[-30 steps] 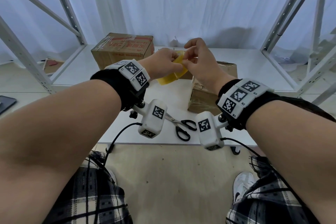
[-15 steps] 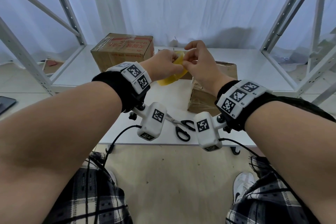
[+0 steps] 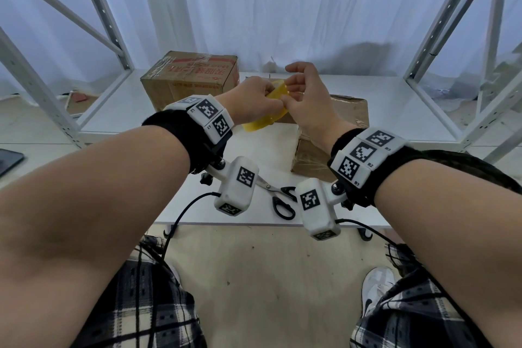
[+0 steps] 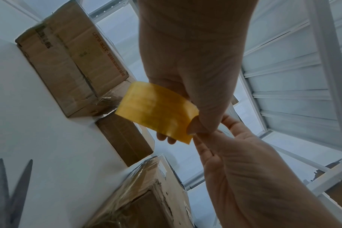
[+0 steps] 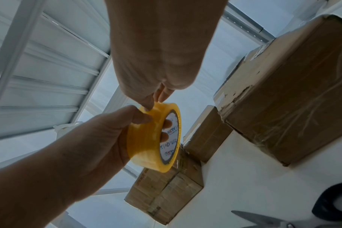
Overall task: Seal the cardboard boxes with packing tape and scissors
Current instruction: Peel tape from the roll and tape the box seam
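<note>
Now our left hand (image 3: pixel 255 102) holds the yellow tape roll (image 5: pixel 156 138) above the boxes (image 3: pixel 336 133). Our right hand (image 3: pixel 306 104) pinches its edge, hunting the loose end. Next, we likely pull gently.

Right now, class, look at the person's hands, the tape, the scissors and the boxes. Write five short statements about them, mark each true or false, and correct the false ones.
1. The left hand holds the yellow tape roll, with fingers through its core. True.
2. The right hand holds the scissors. False: the scissors lie on the white table, and the right hand's fingertips are at the roll's rim.
3. The scissors lie with blades apart. True, in the left wrist view.
4. Only one cardboard box is on the table. False: at least three show, including the far-left box and the nearer right box.
5. The roll rests on a box. False: it is held in the air.
</note>
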Demonstrator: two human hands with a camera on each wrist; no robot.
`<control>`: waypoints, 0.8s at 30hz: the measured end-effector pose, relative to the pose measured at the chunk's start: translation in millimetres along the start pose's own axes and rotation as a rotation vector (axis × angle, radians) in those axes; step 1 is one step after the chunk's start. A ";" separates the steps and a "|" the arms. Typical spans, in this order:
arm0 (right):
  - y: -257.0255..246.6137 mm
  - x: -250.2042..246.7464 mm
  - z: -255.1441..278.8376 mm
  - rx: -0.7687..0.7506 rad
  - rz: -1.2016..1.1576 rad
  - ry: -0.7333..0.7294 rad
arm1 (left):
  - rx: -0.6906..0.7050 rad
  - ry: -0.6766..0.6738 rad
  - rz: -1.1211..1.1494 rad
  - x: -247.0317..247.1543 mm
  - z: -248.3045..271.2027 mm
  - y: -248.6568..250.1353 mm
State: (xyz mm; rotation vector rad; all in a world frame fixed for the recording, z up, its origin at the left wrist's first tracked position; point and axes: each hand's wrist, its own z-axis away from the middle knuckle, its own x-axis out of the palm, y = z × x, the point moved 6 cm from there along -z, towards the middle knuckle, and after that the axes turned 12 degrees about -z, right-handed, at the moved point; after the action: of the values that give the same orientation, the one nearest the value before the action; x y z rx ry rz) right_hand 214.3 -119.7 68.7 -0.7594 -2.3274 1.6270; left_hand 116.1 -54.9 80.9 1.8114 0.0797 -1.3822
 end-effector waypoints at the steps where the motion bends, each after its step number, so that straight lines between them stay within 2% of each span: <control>1: 0.4 0.2 0.1 -0.003 0.007 0.001 | -0.002 0.004 -0.004 -0.1 0.3 -0.1; 6: -2.1 1.6 -0.3 -0.004 0.007 -0.017 | -0.010 0.002 -0.017 -0.7 0.4 -1.0; 10: 1.3 0.9 -1.9 0.050 -0.010 -0.014 | -0.014 0.008 -0.026 -1.5 0.5 -0.4; 18: 3.5 2.0 -0.7 0.011 -0.006 0.108 | -0.021 0.027 -0.082 -1.7 -0.8 -0.6; 24: 0.0 -2.5 -1.9 0.017 0.009 0.047 | -0.011 0.000 -0.121 -2.9 1.9 -1.1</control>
State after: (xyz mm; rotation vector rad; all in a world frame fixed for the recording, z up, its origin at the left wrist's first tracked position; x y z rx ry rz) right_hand 217.3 -119.4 69.7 -0.7968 -2.2780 1.6128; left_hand 113.0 -54.2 82.6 1.8224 0.1991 -1.4632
